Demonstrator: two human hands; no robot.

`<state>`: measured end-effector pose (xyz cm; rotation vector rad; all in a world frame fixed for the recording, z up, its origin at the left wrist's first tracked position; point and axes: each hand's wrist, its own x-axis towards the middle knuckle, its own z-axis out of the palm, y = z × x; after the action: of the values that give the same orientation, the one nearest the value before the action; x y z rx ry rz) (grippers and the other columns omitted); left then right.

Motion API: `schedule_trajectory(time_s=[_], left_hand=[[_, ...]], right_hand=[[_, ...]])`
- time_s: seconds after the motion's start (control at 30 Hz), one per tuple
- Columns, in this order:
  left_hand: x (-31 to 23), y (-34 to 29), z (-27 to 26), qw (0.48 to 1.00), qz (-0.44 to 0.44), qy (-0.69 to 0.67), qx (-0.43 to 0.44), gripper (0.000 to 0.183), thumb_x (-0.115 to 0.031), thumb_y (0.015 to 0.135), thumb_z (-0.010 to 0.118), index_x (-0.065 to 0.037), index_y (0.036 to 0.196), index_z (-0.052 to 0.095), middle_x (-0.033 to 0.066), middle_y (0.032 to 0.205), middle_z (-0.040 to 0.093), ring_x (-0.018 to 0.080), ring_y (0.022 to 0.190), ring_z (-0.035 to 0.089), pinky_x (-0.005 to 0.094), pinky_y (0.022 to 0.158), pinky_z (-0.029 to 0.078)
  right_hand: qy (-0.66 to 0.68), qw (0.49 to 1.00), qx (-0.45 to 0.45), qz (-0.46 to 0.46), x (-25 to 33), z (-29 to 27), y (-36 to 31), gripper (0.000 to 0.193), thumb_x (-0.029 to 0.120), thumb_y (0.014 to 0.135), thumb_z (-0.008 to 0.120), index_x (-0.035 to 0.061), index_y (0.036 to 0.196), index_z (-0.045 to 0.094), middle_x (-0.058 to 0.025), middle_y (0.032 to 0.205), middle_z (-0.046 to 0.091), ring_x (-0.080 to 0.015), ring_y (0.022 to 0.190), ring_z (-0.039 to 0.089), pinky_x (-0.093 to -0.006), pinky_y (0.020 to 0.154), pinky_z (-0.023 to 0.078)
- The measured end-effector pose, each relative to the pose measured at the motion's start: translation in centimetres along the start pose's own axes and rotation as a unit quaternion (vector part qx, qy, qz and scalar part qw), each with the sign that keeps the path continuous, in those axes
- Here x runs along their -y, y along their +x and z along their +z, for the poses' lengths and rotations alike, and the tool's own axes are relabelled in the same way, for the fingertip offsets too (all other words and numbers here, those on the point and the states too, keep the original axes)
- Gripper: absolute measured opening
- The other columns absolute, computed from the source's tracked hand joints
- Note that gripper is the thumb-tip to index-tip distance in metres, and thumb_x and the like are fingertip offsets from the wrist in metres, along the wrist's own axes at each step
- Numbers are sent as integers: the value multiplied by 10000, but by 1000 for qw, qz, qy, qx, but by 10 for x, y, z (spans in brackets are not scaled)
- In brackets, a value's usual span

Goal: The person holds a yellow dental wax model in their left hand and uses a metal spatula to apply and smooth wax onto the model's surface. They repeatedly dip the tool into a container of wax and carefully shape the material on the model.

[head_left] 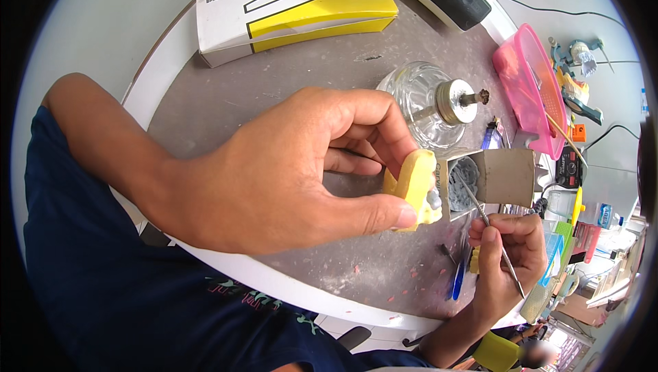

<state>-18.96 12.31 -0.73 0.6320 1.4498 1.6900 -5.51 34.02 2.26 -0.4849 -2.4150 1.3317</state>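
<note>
My left hand (274,173) pinches a yellow dental cast (416,179) between thumb and fingers, above the middle of the table. Small grey lumps show on the cast's right side. A thin metal wax carver (484,213) is gripped like a pen in my right hand (508,255). Its tip reaches the grey wax (463,181) inside a small open carton (507,177), just right of the cast. Behind the carton a glass spirit lamp (415,94) has a metal collar and a blackened wick, with no flame visible. My left fingertips behind the cast are partly hidden.
A white and yellow box (295,12) lies at the back left. A pink plastic basket (529,91) stands at the back right. Blue-handled tools (458,281) lie near my right wrist. Boxes and bottles crowd the far right, where another person (538,353) is partly visible.
</note>
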Motion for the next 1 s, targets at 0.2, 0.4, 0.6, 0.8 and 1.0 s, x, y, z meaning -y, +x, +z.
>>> schedule_trajectory(time_s=[0.2,0.4,0.6,0.8,1.0], left_hand=[[0,-1,0,1000,2,3,1,346,-121,761,744,-40,1015,524,51,1050,574,130,1039,550,312,979,423],[0,-1,-1,1000,5,3,3,341,-131,761,747,-49,1008,525,42,1046,572,121,1036,552,311,991,420],[1,-1,-1,1000,5,7,1,337,-130,764,746,-50,1004,524,44,1056,575,118,1040,551,309,992,418],[0,-1,-1,1000,4,5,6,326,-120,771,738,-50,1004,520,48,1069,575,118,1048,545,309,993,415],[0,-1,0,1000,9,5,9,311,-106,781,724,-48,1008,519,48,1067,575,116,1049,545,305,991,417]], right_hand=[[-3,1000,-3,3,-1,1,0,115,-72,774,633,-52,819,529,-129,796,613,-152,690,639,-239,653,536],[-9,1000,0,-9,0,1,-1,120,-85,767,632,-54,822,531,-126,795,612,-148,694,638,-234,658,532],[-13,1000,4,-4,0,2,0,108,-80,777,624,-51,829,534,-125,800,615,-150,698,643,-232,654,531],[0,1000,-2,8,0,1,-1,105,-79,786,619,-47,830,529,-120,802,618,-153,707,649,-234,650,533],[-4,1000,-1,4,0,1,-1,111,-82,789,618,-42,835,526,-118,796,616,-155,700,649,-237,640,533]])
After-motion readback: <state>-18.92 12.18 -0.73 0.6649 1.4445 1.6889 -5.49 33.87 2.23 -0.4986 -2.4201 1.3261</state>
